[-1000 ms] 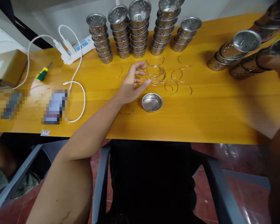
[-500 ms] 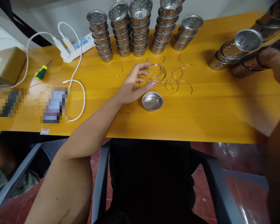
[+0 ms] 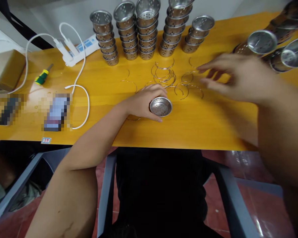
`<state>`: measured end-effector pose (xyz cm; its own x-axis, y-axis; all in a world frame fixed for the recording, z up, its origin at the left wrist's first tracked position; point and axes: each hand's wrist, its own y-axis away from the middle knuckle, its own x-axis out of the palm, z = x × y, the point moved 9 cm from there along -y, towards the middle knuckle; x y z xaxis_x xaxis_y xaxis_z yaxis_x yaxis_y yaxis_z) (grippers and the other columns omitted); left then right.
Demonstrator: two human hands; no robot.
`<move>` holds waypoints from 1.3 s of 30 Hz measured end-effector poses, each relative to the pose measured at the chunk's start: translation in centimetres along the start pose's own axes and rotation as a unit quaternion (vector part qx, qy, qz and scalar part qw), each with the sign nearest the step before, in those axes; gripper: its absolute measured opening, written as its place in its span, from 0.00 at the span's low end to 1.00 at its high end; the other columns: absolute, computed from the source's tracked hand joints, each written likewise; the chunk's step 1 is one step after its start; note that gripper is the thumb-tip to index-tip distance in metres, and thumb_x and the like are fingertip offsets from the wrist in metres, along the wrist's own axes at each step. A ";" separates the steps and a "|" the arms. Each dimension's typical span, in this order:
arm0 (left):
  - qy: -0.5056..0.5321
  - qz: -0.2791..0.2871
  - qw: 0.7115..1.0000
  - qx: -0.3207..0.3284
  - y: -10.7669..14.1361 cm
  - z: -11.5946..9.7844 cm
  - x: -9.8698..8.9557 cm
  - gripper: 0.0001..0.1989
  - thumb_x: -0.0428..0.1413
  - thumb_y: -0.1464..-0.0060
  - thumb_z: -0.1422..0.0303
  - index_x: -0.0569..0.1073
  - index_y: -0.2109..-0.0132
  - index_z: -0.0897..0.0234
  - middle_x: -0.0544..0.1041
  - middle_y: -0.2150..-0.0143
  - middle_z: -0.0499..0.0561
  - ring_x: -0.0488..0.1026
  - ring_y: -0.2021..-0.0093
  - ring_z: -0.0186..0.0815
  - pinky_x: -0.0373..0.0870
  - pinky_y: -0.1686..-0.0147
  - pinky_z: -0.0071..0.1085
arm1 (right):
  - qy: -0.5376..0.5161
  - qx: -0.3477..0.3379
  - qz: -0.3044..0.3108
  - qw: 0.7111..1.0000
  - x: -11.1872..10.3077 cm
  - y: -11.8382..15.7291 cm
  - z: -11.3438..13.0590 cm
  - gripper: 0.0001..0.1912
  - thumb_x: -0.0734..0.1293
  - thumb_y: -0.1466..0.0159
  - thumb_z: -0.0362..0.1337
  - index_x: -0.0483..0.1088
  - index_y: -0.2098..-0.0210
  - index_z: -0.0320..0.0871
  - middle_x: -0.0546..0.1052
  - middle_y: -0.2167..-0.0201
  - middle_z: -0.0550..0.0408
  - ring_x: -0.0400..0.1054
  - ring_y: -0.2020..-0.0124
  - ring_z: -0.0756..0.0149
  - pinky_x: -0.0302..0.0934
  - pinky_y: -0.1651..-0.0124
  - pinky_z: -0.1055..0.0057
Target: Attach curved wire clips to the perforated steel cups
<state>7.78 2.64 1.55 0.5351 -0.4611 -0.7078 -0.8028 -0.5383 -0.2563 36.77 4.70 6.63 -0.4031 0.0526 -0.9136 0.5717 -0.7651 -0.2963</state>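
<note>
A small perforated metal cup (image 3: 161, 107) stands upright on the table, its round mouth facing up. My left hand (image 3: 146, 103) curls around its left side, fingers behind the rim and thumb in front. Just beyond it lies a loose heap of thin curved wires (image 3: 165, 74), with more single wires scattered to both sides. My right hand (image 3: 234, 77) hovers over the table, right of the wires, fingers apart and nothing visible between them. Behind that hand are stacks of perforated metal cups (image 3: 262, 42), some leaning and partly hidden.
Several upright stacks of nested metal cups (image 3: 147, 33) line the wall. On the left are a power strip (image 3: 85, 49) with white cables, a screwdriver (image 3: 42, 76), a cardboard box (image 3: 8, 71) and a blurred-out phone (image 3: 56, 112). The table's front edge (image 3: 178, 147) runs before my lap.
My left hand has come down around the small cup, which it was above and beside. My right hand has left the stacks at the right and moved left toward the wires.
</note>
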 end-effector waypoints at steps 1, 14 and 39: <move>0.003 -0.009 1.000 -0.004 0.1 0.1 -0.1 0.52 0.82 0.47 0.25 0.83 0.30 0.53 0.86 0.24 0.66 0.82 0.21 0.68 0.76 0.13 0.67 | -0.015 -0.034 0.030 0.999 1.1 -1.4 1.4 0.32 0.67 0.07 0.63 0.84 0.18 0.51 0.88 0.34 0.34 0.89 0.44 0.40 0.84 0.35 0.37; -0.039 -0.252 0.966 -0.034 0.9 10.4 -4.2 0.67 0.80 0.43 0.26 0.61 0.12 0.46 0.75 0.11 0.64 0.77 0.13 0.69 0.71 0.06 0.75 | 0.070 -0.001 0.182 0.981 8.8 -11.9 1.8 0.09 0.81 0.21 0.30 0.91 0.44 0.47 0.93 0.43 0.44 0.87 0.46 0.46 0.81 0.39 0.49; -0.031 -0.289 0.955 -0.059 1.2 12.2 -4.7 0.61 0.75 0.37 0.34 0.58 0.09 0.44 0.73 0.10 0.64 0.73 0.09 0.64 0.71 0.05 0.68 | 0.022 0.013 0.140 0.990 9.2 -10.3 2.9 0.07 0.75 0.20 0.31 0.84 0.47 0.49 0.90 0.38 0.40 0.85 0.38 0.41 0.80 0.28 0.44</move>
<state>1.06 12.79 -3.44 0.8610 -0.0220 -0.5081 -0.3397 -0.7684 -0.5424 25.09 11.26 2.05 -0.1993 -0.1369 -0.9703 0.6386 -0.7692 -0.0226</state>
